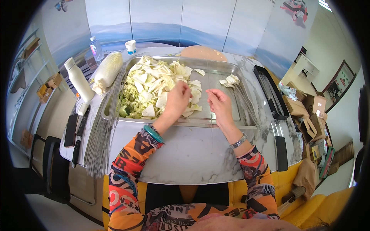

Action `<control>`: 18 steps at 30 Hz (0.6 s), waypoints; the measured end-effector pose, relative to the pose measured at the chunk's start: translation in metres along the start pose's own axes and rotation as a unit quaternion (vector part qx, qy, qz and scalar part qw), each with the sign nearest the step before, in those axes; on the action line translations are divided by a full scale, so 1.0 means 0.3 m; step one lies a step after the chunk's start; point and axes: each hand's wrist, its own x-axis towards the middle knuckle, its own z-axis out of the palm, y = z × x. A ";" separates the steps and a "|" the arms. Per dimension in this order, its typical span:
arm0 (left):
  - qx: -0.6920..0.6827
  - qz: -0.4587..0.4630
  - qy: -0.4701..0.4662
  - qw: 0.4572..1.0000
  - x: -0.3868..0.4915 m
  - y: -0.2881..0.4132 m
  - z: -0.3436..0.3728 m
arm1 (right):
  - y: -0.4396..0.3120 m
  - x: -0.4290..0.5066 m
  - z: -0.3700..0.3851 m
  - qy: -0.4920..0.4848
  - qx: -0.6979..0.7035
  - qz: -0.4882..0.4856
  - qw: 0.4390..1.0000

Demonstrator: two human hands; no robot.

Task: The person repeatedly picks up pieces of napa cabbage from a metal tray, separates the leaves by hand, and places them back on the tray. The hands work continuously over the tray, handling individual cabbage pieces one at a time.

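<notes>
My right hand (220, 105) pinches a thin metal skewer (212, 127), which hangs down past the front rim of the steel tray (228, 123). Curled fingers bring my left hand (177, 98) over the edge of the chopped napa cabbage (156, 76); whether it holds a piece is hidden. The cabbage is heaped in the tray's left and middle, pale stem pieces on top and greener leaf toward the front left. Cabbage pieces threaded on skewers (230, 81) lie in the tray's right part, their bare ends pointing toward the front right.
A bundle of bare skewers (99, 138) rests across the tray's left rim. Beyond it are a whole napa cabbage (109, 70), a white bottle (78, 79) and a paper cup (131, 47). A knife (77, 147) lies left; a black box of skewers (270, 92) stands right.
</notes>
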 end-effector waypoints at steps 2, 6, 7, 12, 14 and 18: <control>0.095 0.048 0.020 0.994 0.022 -0.021 -0.023 | 0.009 -0.006 -0.006 -0.011 0.002 0.020 1.000; 0.223 0.077 -0.004 0.972 0.022 -0.014 -0.028 | 0.004 -0.012 0.005 -0.032 0.025 0.037 0.998; 0.245 0.085 -0.007 0.966 0.015 -0.005 -0.020 | 0.003 -0.013 0.002 -0.036 0.032 0.040 0.998; 0.307 0.168 -0.024 0.936 0.002 -0.013 0.009 | 0.005 -0.012 0.002 -0.038 0.037 0.039 0.998; 0.309 0.180 -0.031 0.933 0.001 -0.018 0.010 | 0.006 -0.011 0.002 -0.041 0.036 0.040 0.998; 0.304 0.160 -0.044 0.938 0.010 -0.039 0.006 | -0.002 -0.013 0.006 -0.047 0.022 0.041 0.998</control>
